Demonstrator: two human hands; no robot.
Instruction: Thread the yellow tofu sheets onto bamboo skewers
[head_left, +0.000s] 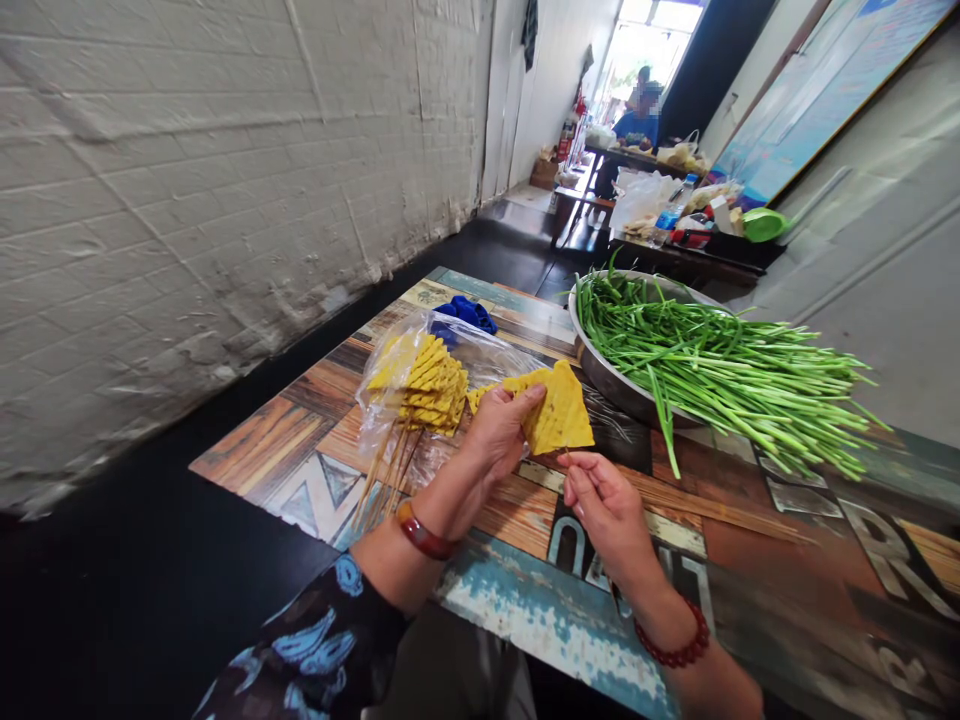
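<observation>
My left hand (pixel 501 428) grips a flat yellow sheet (pixel 561 410) between thumb and fingers. At the sheet's lower edge, my right hand (pixel 600 492) pinches the tip of a thin stick that meets the sheet; most of the stick is hidden by the hand. More yellow sheet material lies just behind my left hand. To the left, a stack of yellow pieces on sticks (pixel 431 388) rests in a clear plastic bag (pixel 373 405), the sticks (pixel 386 475) pointing toward me.
A metal bowl (pixel 611 375) heaped with long green stalks (pixel 720 365) stands at the right. A blue cloth (pixel 469 314) lies behind the bag on the patterned table (pixel 300 400). Farther back, a person in blue sits by a cluttered table; a wall runs along the left.
</observation>
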